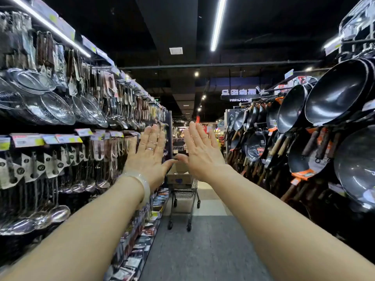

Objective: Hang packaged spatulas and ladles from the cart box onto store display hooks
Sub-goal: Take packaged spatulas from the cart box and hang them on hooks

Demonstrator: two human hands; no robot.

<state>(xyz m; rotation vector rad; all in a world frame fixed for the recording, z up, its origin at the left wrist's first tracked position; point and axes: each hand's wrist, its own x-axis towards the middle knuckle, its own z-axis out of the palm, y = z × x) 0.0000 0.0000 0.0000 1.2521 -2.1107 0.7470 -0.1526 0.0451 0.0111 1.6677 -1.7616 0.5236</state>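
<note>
Both arms are stretched out straight ahead down the aisle, palms away, backs of the hands to the camera. The left hand is flat and spread, fingers released and pointing up, grasping nothing; there's a ring on one finger and a pale bangle at the wrist. The right hand mirrors it, fingers splayed and empty. The two thumbs reach toward each other low in the middle, tips very close; whether they touch is hard to tell.

Directly beyond the thumbs, farther down the aisle, stands the shopping cart on the grey floor, with the cardboard box sitting in its basket. What's inside the box is hidden behind the hands.

Off to the left of the left fingers runs the display wall: wire strainers and packaged spatulas hanging in the upper row, packaged ladles with their bowls dangling in the lower row, price tags along the rail between. To the right of the right fingers, dark woks hang in rows with their handles pointing down.
</note>
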